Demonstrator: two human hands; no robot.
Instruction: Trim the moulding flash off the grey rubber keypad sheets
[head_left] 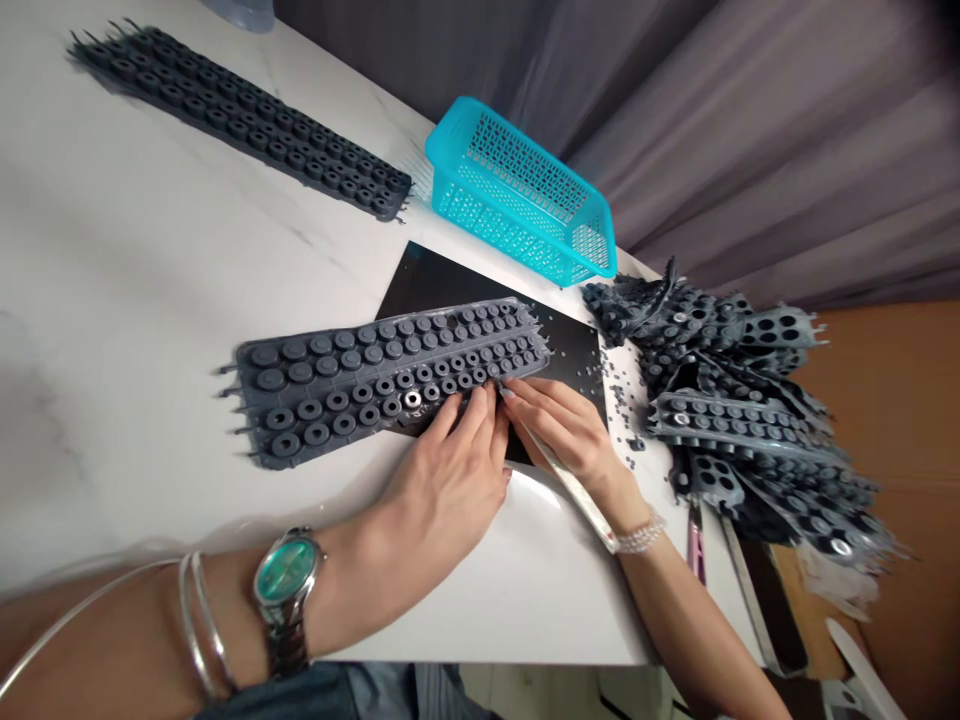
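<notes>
In the head view, the grey strip (360, 365) lay at the middle of the white table (135, 270), its right part over a black mat (416, 275). The left hand (442, 490) rested at the strip's near edge, fingers close together; whether they pinched it, one cannot tell. The right hand (566, 430) was closed around a slim white tool (574, 488), its fingertips at the same edge, just beside the left's. A pale, shiny ring (412, 398) showed near the left fingers. Farther off, a second strip (247, 120) lay at left, with a blue basket (517, 225) to its right. Small bits (619, 395) were scattered between the mat and a heap (750, 420) of strips at right.
</notes>
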